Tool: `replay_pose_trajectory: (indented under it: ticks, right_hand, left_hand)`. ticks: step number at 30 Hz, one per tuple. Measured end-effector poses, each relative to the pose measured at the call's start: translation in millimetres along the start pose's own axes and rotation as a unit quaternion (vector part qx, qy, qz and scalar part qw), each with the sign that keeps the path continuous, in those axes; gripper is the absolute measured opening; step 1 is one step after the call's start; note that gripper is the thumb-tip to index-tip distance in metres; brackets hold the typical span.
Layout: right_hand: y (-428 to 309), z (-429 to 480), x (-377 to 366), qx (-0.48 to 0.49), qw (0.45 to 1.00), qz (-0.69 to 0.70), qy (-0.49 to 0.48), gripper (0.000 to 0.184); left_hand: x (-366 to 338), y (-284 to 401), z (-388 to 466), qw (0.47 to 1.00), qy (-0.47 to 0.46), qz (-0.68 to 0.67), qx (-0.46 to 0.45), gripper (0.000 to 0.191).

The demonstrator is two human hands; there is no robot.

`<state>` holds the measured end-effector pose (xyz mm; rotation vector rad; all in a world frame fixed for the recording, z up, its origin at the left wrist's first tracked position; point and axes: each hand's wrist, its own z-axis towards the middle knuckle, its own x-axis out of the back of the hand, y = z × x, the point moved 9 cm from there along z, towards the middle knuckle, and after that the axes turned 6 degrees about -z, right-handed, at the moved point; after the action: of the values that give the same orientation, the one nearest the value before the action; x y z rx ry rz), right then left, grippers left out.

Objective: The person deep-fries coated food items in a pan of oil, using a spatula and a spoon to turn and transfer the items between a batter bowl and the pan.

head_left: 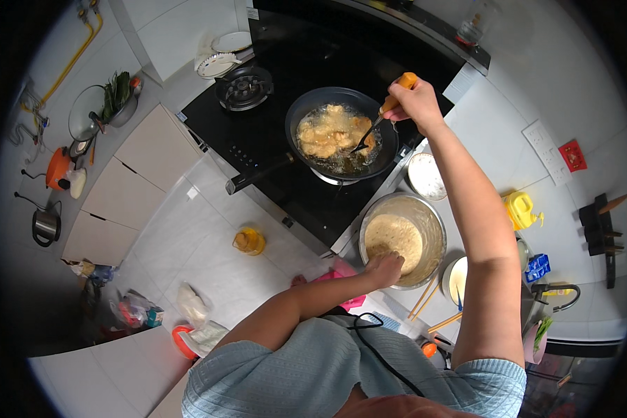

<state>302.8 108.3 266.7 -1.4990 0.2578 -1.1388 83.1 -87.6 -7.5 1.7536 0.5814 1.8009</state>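
My right hand (415, 102) grips the orange-brown handle of a spatula (380, 120). Its dark blade dips into bubbling oil in a black wok (291, 123), against a cluster of golden battered pieces (329, 130). The wok sits on the right burner of a black glass gas hob (271, 141). Lower down, my left hand (385, 269) reaches over the near rim of a steel bowl (434, 235). Its fingers bend down at the edge of pale, thick batter (394, 232); whether they hold anything is hidden.
A patterned plate (427, 176) lies beyond the bowl. To its right stand a white bowl (455, 282) and chopsticks (423, 300). The wok's handle (256, 175) juts over the hob's front edge. A bottle of yellow oil (249, 241) stands on the floor. The left burner (244, 89) is bare.
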Motion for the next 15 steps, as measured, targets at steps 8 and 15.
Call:
replay_pose_trajectory:
  ticks: [8,15]
  right_hand:
    - [-37,-26,19,-0.054,0.998,-0.021,-0.034,0.017]
    - [-55,-28,30,-0.067,0.993,-0.072,-0.059,0.02]
  left_hand:
    - [2,-1,0,1.0,-0.012,-0.005,0.006,0.018]
    - [3,-2,0,0.999,-0.021,-0.029,0.013,0.019]
